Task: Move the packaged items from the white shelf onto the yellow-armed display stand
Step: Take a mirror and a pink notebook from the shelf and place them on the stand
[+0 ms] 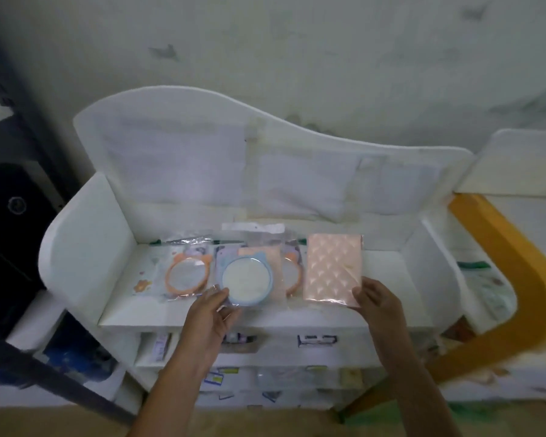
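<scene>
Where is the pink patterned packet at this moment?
In the head view, the pink patterned packet is at the right end of the row on the white shelf, with the right hand gripping its lower right corner.

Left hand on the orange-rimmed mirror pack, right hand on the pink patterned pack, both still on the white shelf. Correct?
Not quite. In the head view the left hand grips the blue-rimmed mirror pack, not the orange one. The right hand does hold the pink patterned pack, over the white shelf.

A person's left hand (pixel 213 305) pinches the clear wrapper of a blue round mirror (pixel 247 278) on the white shelf (pixel 123 313), while the right hand (pixel 375 298) grips a pink patterned packet (pixel 333 269); an orange mirror pack (pixel 186 274) lies alongside, the yellow-armed display stand (pixel 517 263) to the right.
</scene>
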Motion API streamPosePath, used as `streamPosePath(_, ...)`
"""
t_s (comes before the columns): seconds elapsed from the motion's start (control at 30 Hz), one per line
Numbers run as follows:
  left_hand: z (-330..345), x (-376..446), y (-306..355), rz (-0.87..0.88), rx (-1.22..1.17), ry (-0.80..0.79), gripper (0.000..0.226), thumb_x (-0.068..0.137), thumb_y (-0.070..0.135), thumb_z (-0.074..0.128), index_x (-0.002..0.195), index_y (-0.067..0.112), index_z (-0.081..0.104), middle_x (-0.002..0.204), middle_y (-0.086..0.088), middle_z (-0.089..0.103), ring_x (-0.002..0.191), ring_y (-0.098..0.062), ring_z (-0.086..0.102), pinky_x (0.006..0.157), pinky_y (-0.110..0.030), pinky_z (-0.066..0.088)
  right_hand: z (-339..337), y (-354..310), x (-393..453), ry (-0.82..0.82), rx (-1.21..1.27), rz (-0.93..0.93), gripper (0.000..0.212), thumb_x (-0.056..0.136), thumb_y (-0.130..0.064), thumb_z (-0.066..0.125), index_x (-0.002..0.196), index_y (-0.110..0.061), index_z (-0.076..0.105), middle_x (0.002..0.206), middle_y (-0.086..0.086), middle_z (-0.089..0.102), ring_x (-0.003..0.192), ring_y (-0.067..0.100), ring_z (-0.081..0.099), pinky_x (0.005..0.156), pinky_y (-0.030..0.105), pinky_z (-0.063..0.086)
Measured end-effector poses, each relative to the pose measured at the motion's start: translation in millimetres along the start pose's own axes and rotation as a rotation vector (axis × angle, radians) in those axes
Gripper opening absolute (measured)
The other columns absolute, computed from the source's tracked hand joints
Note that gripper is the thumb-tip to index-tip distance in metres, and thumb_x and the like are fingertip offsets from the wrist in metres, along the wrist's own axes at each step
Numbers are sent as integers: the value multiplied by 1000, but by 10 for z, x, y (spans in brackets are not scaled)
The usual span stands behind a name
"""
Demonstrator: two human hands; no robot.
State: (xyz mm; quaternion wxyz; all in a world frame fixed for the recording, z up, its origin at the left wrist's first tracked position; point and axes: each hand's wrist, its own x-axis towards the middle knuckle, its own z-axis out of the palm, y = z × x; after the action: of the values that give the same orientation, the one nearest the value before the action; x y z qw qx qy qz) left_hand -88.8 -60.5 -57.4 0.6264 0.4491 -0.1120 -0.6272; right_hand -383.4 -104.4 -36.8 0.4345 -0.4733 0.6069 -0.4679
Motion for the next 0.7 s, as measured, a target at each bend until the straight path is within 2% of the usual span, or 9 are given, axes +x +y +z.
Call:
streamPosePath(0.07, 246, -99, -149, 7, 57, -17, 11, 93, 3, 57, 90, 12, 63, 74, -2, 64, 68, -15, 64, 66, -28, 60, -320, 32, -59, 44, -1, -34, 21, 97, -16, 59, 116, -13, 65, 105, 1, 72, 92, 14, 70, 69, 19, 55)
streamPosePath(0.13, 501, -217, -315, 17, 96, -48, 9, 92, 4, 59, 89, 12, 62, 75, -3, 62, 73, -18, 63, 73, -33, 57, -668, 41, -143, 74, -2, -69, 19, 97, -18, 58, 115, -15, 65, 102, 0, 73, 93, 15, 69, 72, 21, 56)
streamPosePath(0.2, 776, -362, -487, 25, 105, -87, 12, 91, 4, 60, 84, 14, 61, 75, -4, 61, 75, -18, 61, 74, -33, 55, -1053, 59, -236, 103, 25, -90, 18, 97, -18, 59, 114, -17, 65, 101, 0, 73, 95, 18, 70, 80, 32, 57)
streamPosePath(0.27, 1065, -530, -685, 25, 125, -147, 16, 90, 3, 59, 80, 15, 61, 71, -3, 61, 72, -16, 62, 71, -30, 56, -1462, 89, -357, 146, 108, -90, 17, 95, -16, 61, 112, -17, 65, 103, 4, 73, 94, 20, 70, 78, 37, 57)
streamPosePath(0.33, 1339, -692, -898, 20, 132, -206, 18, 91, 1, 58, 82, 16, 62, 70, -2, 63, 69, -14, 64, 68, -29, 59, -1874, 155, -472, 201, 143, -109, 14, 94, -15, 63, 107, -21, 66, 102, 6, 73, 92, 20, 70, 75, 35, 57)
streamPosePath(0.43, 1728, -919, -1243, 23, 147, -250, 18, 91, -3, 56, 90, 13, 63, 75, -2, 67, 68, -13, 66, 69, -30, 61, -2473, 309, -614, 276, 118, -126, 8, 94, -17, 63, 100, -21, 68, 98, 4, 73, 95, 27, 70, 84, 48, 56)
streamPosePath(0.53, 2124, -1141, -1582, 20, 165, -274, 17, 90, -6, 56, 96, 8, 64, 76, -4, 70, 65, -14, 69, 70, -31, 62, -2993, 405, -774, 308, 152, -138, 13, 94, -13, 60, 105, -18, 66, 99, 8, 73, 94, 28, 70, 83, 44, 56)
streamPosePath(0.67, 2577, -1370, -2023, -21, 230, -327, 21, 89, -3, 59, 108, 6, 64, 80, -8, 69, 71, -18, 69, 56, -29, 59, -3602, 553, -990, 360, 164, -143, 20, 95, -10, 59, 114, -4, 63, 102, 15, 71, 92, 23, 70, 77, 34, 58)
streamPosePath(0.7, 2674, -1408, -2128, -28, 248, -338, 24, 89, -3, 60, 111, 5, 64, 83, -9, 68, 73, -19, 69, 60, -30, 60, -3733, 595, -1033, 372, 164, -136, 18, 95, -11, 59, 112, -6, 64, 100, 13, 71, 90, 22, 70, 74, 32, 58)
